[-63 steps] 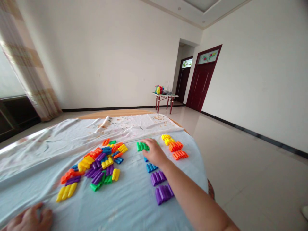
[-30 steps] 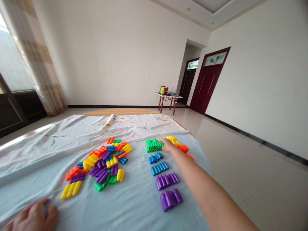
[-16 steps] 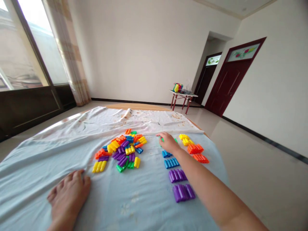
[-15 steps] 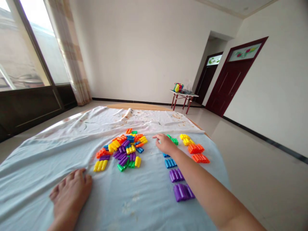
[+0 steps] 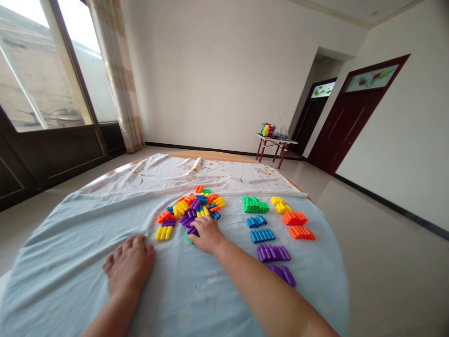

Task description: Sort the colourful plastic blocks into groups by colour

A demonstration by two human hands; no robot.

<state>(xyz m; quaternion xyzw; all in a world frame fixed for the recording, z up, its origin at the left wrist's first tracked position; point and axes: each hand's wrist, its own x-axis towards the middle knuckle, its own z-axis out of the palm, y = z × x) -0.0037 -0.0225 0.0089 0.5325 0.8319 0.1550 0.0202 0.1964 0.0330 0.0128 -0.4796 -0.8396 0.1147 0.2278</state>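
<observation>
My left hand (image 5: 130, 262) lies flat on the blue cloth, fingers spread, holding nothing. Over the near right side of a mixed pile of plastic tube pieces is my right hand (image 5: 207, 235), its thumb and forefinger apart around a purple tube piece (image 5: 192, 230). A green tube piece (image 5: 188, 238) shows by the thumb, and the hand hides other pieces. Between my hands, a yellow tube piece (image 5: 163, 233) lies at the pile's near left edge. To the right stand sorted groups: green tubes (image 5: 255, 205), blue tubes (image 5: 262, 235), purple tubes (image 5: 273, 253), yellow tubes (image 5: 280, 205) and orange tubes (image 5: 302, 233).
The round table is covered by a blue cloth (image 5: 168, 290), with a white stained cloth (image 5: 231, 175) across its far part. My right forearm passes over the near purple group. Beyond the table, a small side table (image 5: 277, 139) carries a colourful bag (image 5: 268, 129).
My right hand has moved left and nearer, from beside the green group to the mixed pile. My left hand stays flat on the cloth. The view has shifted slightly.
</observation>
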